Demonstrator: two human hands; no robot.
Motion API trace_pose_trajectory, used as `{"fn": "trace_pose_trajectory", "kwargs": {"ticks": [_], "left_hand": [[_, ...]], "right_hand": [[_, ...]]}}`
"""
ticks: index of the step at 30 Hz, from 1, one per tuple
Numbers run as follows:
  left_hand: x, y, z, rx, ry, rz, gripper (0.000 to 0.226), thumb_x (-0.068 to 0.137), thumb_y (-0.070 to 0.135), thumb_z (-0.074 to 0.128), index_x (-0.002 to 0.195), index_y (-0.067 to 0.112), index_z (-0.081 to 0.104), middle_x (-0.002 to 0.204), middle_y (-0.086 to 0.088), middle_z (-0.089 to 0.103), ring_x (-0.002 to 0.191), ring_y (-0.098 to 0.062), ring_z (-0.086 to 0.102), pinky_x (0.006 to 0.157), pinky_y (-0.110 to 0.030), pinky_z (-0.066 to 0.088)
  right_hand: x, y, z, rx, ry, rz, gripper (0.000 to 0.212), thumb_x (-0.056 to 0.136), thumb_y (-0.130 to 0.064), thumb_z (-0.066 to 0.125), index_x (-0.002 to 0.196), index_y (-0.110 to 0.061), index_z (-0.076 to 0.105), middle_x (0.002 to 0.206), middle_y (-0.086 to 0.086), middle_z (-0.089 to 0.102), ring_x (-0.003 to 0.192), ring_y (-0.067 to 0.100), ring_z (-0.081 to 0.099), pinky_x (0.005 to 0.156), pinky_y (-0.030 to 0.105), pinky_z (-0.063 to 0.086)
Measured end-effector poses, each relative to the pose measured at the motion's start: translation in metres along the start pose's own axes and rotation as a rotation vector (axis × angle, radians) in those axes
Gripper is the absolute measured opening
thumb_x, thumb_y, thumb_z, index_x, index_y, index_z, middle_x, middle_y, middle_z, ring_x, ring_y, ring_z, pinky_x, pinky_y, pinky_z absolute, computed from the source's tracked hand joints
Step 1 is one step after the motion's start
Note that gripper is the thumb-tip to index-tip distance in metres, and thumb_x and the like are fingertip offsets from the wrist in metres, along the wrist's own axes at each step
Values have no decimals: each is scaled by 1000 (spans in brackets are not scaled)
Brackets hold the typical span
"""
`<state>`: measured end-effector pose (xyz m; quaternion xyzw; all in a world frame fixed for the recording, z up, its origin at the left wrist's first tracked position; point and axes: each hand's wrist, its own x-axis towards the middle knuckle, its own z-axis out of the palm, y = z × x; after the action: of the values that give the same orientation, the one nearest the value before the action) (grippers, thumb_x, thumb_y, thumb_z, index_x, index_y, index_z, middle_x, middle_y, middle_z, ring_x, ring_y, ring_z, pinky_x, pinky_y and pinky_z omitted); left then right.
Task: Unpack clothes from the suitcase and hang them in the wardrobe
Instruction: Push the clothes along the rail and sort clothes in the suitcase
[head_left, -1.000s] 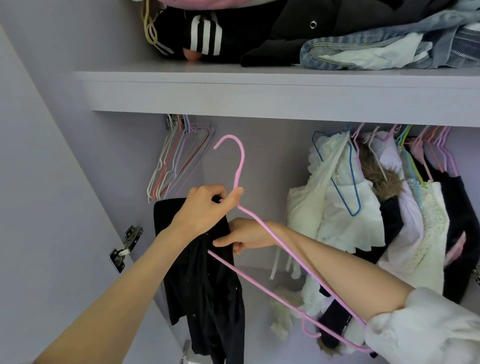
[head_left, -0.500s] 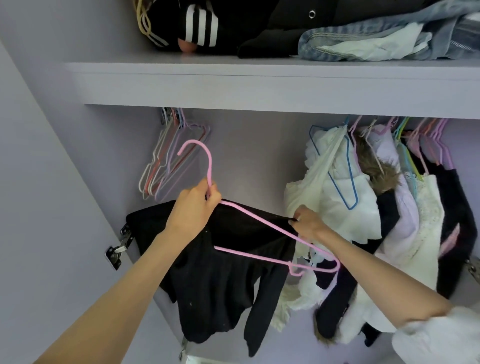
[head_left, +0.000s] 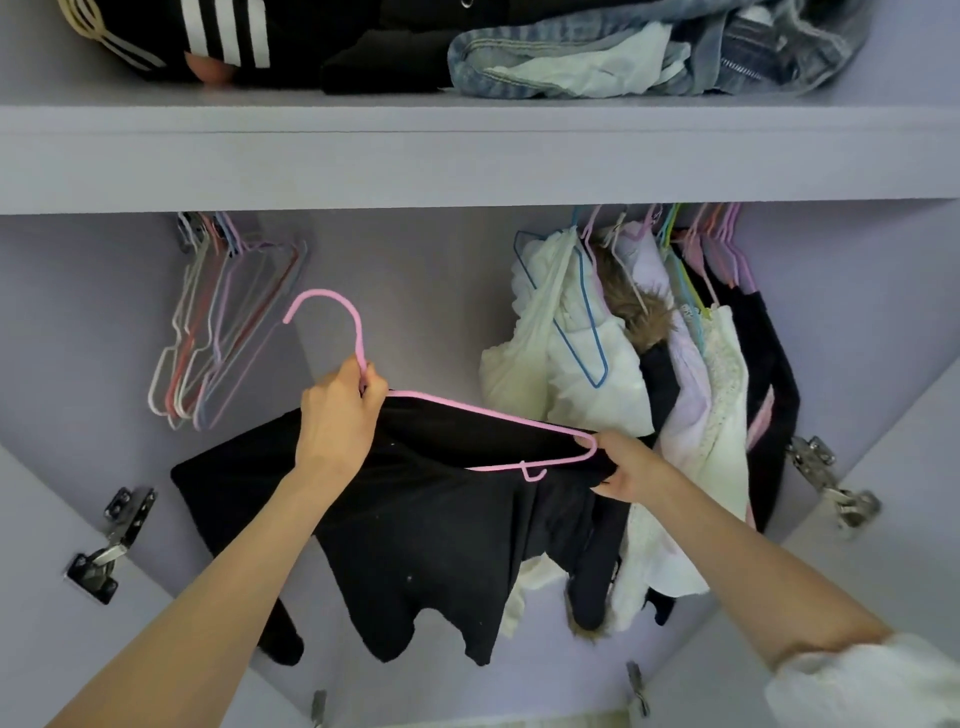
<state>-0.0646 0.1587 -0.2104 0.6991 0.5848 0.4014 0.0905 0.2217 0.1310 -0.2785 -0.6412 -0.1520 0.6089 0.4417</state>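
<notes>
A black garment (head_left: 426, 540) hangs spread over a pink wire hanger (head_left: 483, 413) in front of the open wardrobe. My left hand (head_left: 340, 415) grips the hanger's neck just under the hook, which points up and left. My right hand (head_left: 626, 465) pinches the garment's cloth at the hanger's right end. The hanger is held below the rail, in the gap between the two groups of hangers. The suitcase is out of view.
Several bare wire hangers (head_left: 218, 322) hang at the rail's left. White, lilac and black clothes (head_left: 675, 374) hang at the right. The shelf (head_left: 467, 156) above carries folded jeans (head_left: 623, 52) and dark clothes. Door hinges (head_left: 106, 551) flank the opening.
The garment went from bunched at the left to spread across the hanger. My right hand moved from the hanger's middle to its right end, and the hanger levelled out.
</notes>
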Motion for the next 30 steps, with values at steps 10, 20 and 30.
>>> {"fn": "trace_pose_trajectory", "kwargs": {"ticks": [10,20,30], "left_hand": [[1,7,8,-196,-5,-163,24,99,19,36,89,5,52,60,-5,44,48,-14,39,46,-24,33],[-12,2,15,6,90,34,23,96,11,43,81,0,55,56,-7,43,49,-25,42,59,-43,44],[-8,17,0,-297,86,-97,25,99,17,37,84,4,51,56,-2,41,44,-13,36,40,-13,34]], "right_hand": [[-12,2,-10,-36,-75,46,7,90,-11,59,93,-7,64,78,9,71,66,22,69,52,26,56],[-13,-9,1,-218,46,-94,2,87,-10,60,85,-12,60,79,5,59,71,17,56,62,28,50],[-19,3,-20,-155,-77,-30,14,85,-11,65,99,-12,66,90,3,69,80,15,65,57,24,53]]}}
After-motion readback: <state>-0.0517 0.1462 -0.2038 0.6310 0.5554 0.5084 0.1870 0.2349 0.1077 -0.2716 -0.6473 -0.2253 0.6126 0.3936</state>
